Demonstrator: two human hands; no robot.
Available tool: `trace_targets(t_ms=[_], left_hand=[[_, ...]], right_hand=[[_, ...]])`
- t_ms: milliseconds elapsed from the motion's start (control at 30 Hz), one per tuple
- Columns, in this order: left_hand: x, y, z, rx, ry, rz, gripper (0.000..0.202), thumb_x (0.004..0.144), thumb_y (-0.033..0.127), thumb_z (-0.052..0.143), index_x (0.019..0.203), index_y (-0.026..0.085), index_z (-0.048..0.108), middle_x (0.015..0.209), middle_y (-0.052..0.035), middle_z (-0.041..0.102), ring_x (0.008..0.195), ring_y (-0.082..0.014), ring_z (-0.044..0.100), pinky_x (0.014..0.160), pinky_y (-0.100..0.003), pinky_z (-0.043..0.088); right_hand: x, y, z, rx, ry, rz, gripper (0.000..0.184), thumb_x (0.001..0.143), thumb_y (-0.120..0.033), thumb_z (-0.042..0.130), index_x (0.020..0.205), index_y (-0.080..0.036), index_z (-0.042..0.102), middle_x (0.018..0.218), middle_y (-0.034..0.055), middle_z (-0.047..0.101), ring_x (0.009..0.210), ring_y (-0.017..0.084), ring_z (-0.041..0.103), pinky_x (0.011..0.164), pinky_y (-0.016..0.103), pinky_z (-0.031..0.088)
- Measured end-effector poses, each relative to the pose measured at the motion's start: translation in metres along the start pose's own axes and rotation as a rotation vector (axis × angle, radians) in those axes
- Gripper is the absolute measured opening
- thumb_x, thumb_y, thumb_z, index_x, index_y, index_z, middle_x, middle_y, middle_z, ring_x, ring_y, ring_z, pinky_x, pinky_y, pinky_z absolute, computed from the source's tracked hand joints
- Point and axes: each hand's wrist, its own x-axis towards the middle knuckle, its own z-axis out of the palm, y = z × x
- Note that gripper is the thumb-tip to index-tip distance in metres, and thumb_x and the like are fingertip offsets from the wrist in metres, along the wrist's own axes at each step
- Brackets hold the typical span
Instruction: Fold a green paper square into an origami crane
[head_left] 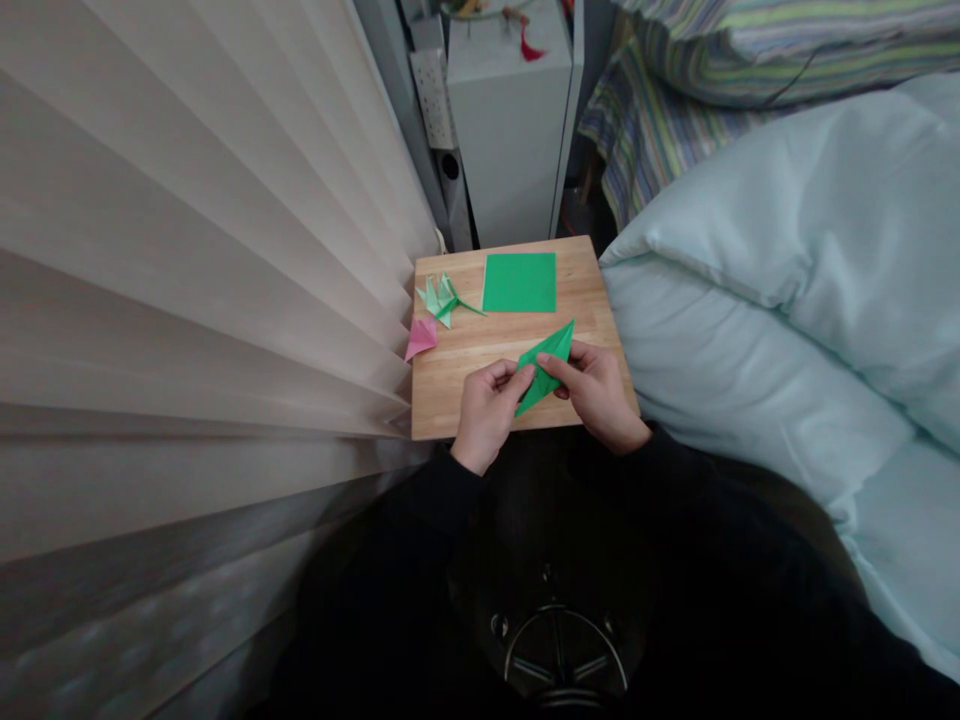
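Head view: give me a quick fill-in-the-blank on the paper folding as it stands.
1. The left hand and right hand together hold a folded paper coloured ____.
2. The flat square sheet lies on a board made of ____.
3. The small folded piece at the board's left edge is ____.
Missing words: green; wood; pink.

Wears long black sleeves [427,480], ending in cuffs at the wrists right at the near edge of the wooden board [450,385]. Shows a bare left hand [486,412] and right hand [600,392] over that board. Same black cloth nearer than the board, detail lost in shadow.
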Motion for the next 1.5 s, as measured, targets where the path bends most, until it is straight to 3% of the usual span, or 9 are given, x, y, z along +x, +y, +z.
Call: trace_targets(t_ms=[167,400,567,667,867,1000,1133,1333,1500], left_hand=[[0.0,0.001,-0.002,0.06,-0.03,0.04,0.039,0.081,0.05,0.078,0.067,0.016,0.065,0.057,0.0037,0.048,0.054,-0.0085,0.038,0.052,-0.025,0.027],[0.0,0.007,-0.01,0.051,-0.162,-0.05,0.036,0.081,0.044,0.077,0.062,0.017,0.062,0.058,0.0032,0.048,0.056,-0.0093,0.044,0.055,-0.024,0.035],[0.0,0.006,-0.01,-0.078,0.016,-0.077,0.028,0.074,0.039,0.084,0.066,0.017,0.067,0.06,0.0035,0.054,0.057,-0.0077,0.048,0.057,-0.021,0.04],[0.001,0.007,-0.01,-0.139,0.001,-0.167,0.029,0.069,0.039,0.087,0.07,0.017,0.069,0.072,0.0004,0.064,0.066,-0.0104,0.058,0.063,-0.022,0.048],[0.007,0.007,-0.015,-0.066,0.034,-0.103,0.035,0.066,0.043,0.09,0.077,0.017,0.07,0.066,0.0026,0.062,0.055,-0.0076,0.049,0.049,-0.02,0.033],[0.009,0.004,-0.014,-0.088,0.133,-0.115,0.039,0.062,0.042,0.094,0.069,0.016,0.066,0.058,0.0044,0.058,0.049,-0.0055,0.044,0.046,-0.021,0.03],[0.007,0.004,-0.01,-0.265,0.177,-0.191,0.035,0.062,0.034,0.095,0.078,0.015,0.071,0.078,-0.0017,0.073,0.067,-0.0093,0.064,0.063,-0.021,0.048],[0.007,0.008,-0.007,-0.462,0.213,-0.271,0.024,0.073,0.024,0.089,0.086,0.015,0.071,0.087,-0.0023,0.077,0.075,-0.011,0.07,0.073,-0.024,0.054],[0.004,0.006,-0.004,-0.472,0.179,-0.284,0.024,0.072,0.021,0.09,0.087,0.015,0.073,0.09,-0.0029,0.078,0.077,-0.0114,0.071,0.077,-0.024,0.056]], right_hand=[[0.0,-0.003,-0.002,0.036,-0.016,0.044,0.031,0.07,-0.046,0.083,0.074,-0.018,0.07,0.063,-0.001,0.059,0.053,0.01,0.041,0.046,0.025,0.029],[0.007,-0.008,-0.014,-0.062,-0.185,0.009,0.034,0.074,-0.048,0.083,0.073,-0.017,0.069,0.063,-0.0008,0.06,0.054,0.01,0.044,0.049,0.027,0.031],[0.01,-0.003,-0.015,-0.121,-0.232,-0.01,0.037,0.076,-0.053,0.081,0.078,-0.018,0.067,0.066,-0.0016,0.06,0.058,0.012,0.05,0.054,0.027,0.038],[0.011,0.0,-0.017,-0.122,-0.25,-0.047,0.034,0.075,-0.049,0.082,0.082,-0.019,0.067,0.071,-0.001,0.062,0.063,0.013,0.053,0.057,0.028,0.042],[0.011,-0.003,-0.024,-0.334,-0.477,-0.036,0.029,0.08,-0.043,0.077,0.073,-0.018,0.065,0.064,-0.0031,0.055,0.061,0.012,0.048,0.059,0.028,0.036],[0.009,-0.005,-0.022,-0.291,-0.32,-0.09,0.031,0.081,-0.046,0.078,0.076,-0.018,0.066,0.068,-0.0021,0.059,0.062,0.012,0.048,0.059,0.029,0.036],[0.01,-0.003,-0.018,-0.26,-0.187,-0.159,0.032,0.083,-0.048,0.077,0.076,-0.019,0.067,0.073,0.0002,0.064,0.068,0.014,0.054,0.064,0.029,0.041],[0.009,-0.001,-0.017,-0.219,-0.238,-0.17,0.021,0.081,-0.038,0.078,0.088,-0.02,0.071,0.085,0.0024,0.071,0.075,0.016,0.061,0.071,0.031,0.048],[0.004,-0.003,-0.014,-0.334,-0.204,-0.231,0.014,0.088,-0.033,0.069,0.085,-0.02,0.069,0.083,0.0024,0.07,0.079,0.018,0.06,0.076,0.033,0.046]])
